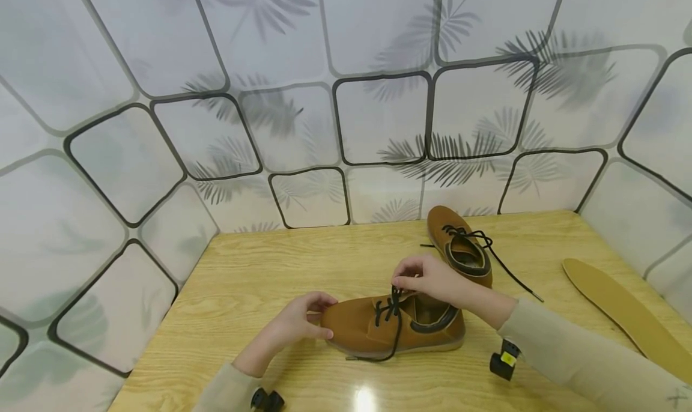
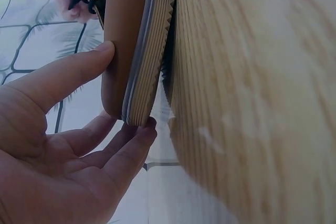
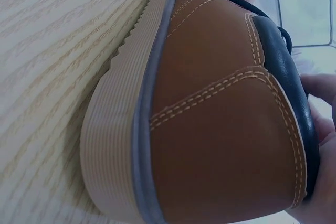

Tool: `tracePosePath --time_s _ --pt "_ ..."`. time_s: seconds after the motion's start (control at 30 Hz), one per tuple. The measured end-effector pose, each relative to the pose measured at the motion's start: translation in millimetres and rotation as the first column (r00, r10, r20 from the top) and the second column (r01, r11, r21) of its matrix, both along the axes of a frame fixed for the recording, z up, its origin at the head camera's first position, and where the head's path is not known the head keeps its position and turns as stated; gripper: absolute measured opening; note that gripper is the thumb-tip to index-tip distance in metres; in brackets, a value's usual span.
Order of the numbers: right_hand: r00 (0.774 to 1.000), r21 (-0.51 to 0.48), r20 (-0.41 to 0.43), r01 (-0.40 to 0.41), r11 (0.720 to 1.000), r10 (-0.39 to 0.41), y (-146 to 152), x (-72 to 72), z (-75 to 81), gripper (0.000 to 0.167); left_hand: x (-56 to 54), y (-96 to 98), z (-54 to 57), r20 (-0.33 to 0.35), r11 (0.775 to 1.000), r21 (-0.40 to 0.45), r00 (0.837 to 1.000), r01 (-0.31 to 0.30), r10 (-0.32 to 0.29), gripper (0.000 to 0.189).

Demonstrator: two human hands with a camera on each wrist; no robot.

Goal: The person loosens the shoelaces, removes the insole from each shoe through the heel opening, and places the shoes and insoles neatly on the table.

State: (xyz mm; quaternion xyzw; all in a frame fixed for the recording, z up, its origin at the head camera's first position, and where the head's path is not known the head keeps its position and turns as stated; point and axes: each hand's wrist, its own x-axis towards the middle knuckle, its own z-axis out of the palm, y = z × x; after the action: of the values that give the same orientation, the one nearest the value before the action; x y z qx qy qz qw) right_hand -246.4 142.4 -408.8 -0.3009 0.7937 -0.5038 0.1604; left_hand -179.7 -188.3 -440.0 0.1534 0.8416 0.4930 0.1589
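Note:
A brown leather shoe [image 1: 351, 325] with black laces lies sole down on the table, toe pointing left. My left hand [image 1: 297, 319] holds it by the toe; in the left wrist view the thumb [image 2: 100, 59] presses the upper while the fingers [image 2: 139, 140] reach round to the sole's front edge. Over the shoe's opening, my right hand [image 1: 424, 277] pinches the black shoelace [image 1: 396, 298] near the top eyelets. One lace end hangs down the near side onto the table. The ribbed pale sole [image 3: 107, 150] and stitched heel show in the right wrist view.
Behind my right hand stands a second brown shoe [image 1: 446, 226], its black lace trailing to the right. A tan insole [image 1: 622, 304] lies at the right on the wooden table [image 1: 259, 268]. Patterned wall covering [image 1: 384, 118] closes off the back and sides.

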Motion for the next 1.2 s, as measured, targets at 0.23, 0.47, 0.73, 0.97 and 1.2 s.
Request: tracePosePath --time_s 0.23,0.47,0.73,0.97,1.2 --pt "0.994 -0.029 0.047 0.097 0.995 -0.095 -0.1 -0.1 2.7 0.02 0.3 0.7 -0.4 0.001 1.0 -0.006 1.0 -0.01 0.01 0.055" --pt "0.99 -0.051 0.066 0.129 0.99 -0.125 0.1 -0.7 4.8 0.025 -0.7 0.6 -0.6 0.013 1.0 0.011 1.0 -0.018 0.018 0.055" --pt "0.997 0.034 -0.082 0.006 0.999 -0.003 -2.5 -0.4 2.1 0.02 -0.4 -0.1 -0.4 0.021 1.0 0.008 1.0 -0.018 0.018 0.055" --pt "0.981 0.087 -0.135 -0.128 0.988 0.139 -2.4 0.4 2.7 0.008 0.0 0.5 0.0 0.013 1.0 0.005 1.0 -0.009 0.009 0.055" --pt "0.975 0.083 -0.13 -0.172 0.982 0.182 0.4 0.4 3.5 0.007 0.1 1.1 0.5 0.028 1.0 0.007 1.0 -0.015 0.015 0.056"
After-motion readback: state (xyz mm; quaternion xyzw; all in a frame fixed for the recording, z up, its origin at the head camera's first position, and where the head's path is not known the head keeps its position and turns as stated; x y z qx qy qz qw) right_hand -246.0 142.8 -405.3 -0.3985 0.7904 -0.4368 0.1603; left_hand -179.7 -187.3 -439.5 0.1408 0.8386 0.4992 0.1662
